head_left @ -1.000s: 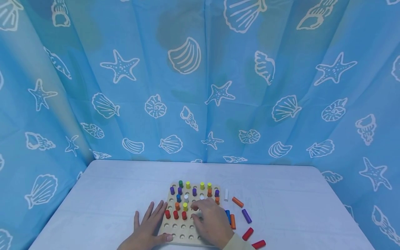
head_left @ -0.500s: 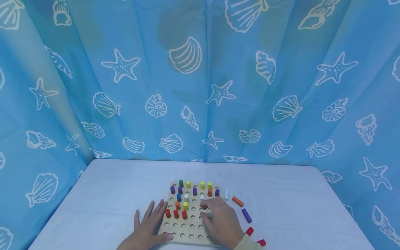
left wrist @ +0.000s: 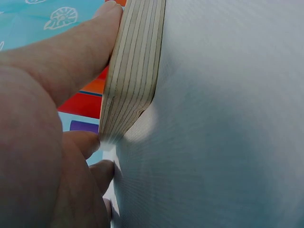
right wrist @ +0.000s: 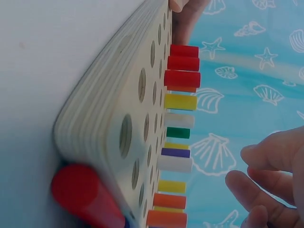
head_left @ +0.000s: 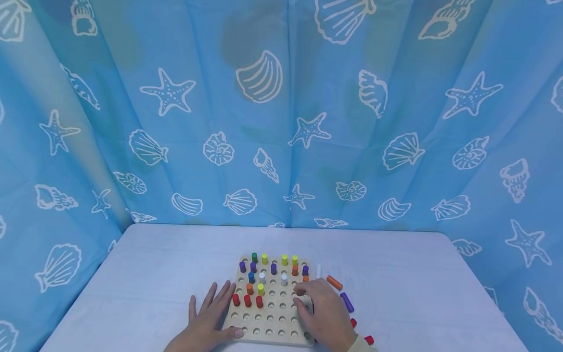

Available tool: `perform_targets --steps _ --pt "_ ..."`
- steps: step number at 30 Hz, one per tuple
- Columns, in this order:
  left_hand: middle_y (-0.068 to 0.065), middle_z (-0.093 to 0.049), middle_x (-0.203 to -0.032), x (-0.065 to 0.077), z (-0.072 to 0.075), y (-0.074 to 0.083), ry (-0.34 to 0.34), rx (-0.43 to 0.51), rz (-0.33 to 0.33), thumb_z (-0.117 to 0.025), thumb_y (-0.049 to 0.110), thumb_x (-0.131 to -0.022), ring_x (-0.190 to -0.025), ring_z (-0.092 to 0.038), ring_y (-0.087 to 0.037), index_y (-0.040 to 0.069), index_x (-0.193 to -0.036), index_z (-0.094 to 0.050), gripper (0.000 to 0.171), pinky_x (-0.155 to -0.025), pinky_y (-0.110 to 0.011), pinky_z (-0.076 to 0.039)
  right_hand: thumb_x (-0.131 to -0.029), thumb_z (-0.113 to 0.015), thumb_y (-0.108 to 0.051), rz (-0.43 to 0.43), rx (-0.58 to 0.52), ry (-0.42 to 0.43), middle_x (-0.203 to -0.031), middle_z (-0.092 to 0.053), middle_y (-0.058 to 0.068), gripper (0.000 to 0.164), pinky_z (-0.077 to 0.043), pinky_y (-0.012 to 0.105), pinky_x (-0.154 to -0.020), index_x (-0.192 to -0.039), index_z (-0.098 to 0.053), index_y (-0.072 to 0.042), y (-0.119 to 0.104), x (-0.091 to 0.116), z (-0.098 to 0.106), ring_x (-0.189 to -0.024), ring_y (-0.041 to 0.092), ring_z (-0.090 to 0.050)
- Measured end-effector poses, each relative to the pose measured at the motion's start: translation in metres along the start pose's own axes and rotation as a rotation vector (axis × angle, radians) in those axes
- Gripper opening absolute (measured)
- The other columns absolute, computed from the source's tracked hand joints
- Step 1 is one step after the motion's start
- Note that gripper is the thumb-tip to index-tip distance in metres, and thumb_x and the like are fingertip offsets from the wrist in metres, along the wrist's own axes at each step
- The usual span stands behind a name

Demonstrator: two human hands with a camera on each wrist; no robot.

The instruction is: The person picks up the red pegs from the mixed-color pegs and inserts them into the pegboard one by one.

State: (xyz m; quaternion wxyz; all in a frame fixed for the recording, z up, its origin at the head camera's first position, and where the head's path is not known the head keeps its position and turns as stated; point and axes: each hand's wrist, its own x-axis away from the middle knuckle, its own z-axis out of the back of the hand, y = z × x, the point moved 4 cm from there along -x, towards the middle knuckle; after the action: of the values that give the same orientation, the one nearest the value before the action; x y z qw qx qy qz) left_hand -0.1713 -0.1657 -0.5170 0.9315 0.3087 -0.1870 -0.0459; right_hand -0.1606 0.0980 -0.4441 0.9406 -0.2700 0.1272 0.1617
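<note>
A wooden pegboard [head_left: 264, 325] lies on the table with several coloured pegs standing in its far and left holes. My left hand [head_left: 203, 325] rests at its near left corner, thumb on the top face and other fingers spread along the left edge. In the left wrist view, the thumb [left wrist: 71, 59] lies against the board's layered edge [left wrist: 135, 52]. My right hand [head_left: 327, 313] hovers over the board's right side, fingers loosely bent. Nothing shows between its fingertips in the right wrist view. Three red pegs [head_left: 248, 300] stand in a row nearest the left hand.
Loose pegs lie right of the board: a white one [head_left: 318, 271], an orange one [head_left: 335, 282], a purple one [head_left: 347, 302] and red ones, partly hidden by the right hand. A blue shell-patterned curtain [head_left: 281, 122] hangs behind the white table [head_left: 418, 293].
My right hand has moved rightward across the board, uncovering middle holes and a white peg and covering more of the loose pegs. The left hand has stayed in place.
</note>
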Motion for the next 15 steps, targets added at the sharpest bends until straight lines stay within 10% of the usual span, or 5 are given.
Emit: perform_targets --steps 15 --pt "-0.011 -0.022 -0.166 0.000 -0.001 -0.003 0.019 0.004 -0.032 -0.075 0.067 -0.074 -0.153 0.002 -0.042 0.016 -0.160 -0.028 0.111 -0.107 -0.073 0.020 -0.085 -0.082 -0.023 -0.092 0.072 0.047 -0.092 -0.069 -0.010 0.023 -0.058 0.034 -0.076 -0.105 -0.072 -0.016 0.019 0.019 0.014 -0.084 0.009 -0.062"
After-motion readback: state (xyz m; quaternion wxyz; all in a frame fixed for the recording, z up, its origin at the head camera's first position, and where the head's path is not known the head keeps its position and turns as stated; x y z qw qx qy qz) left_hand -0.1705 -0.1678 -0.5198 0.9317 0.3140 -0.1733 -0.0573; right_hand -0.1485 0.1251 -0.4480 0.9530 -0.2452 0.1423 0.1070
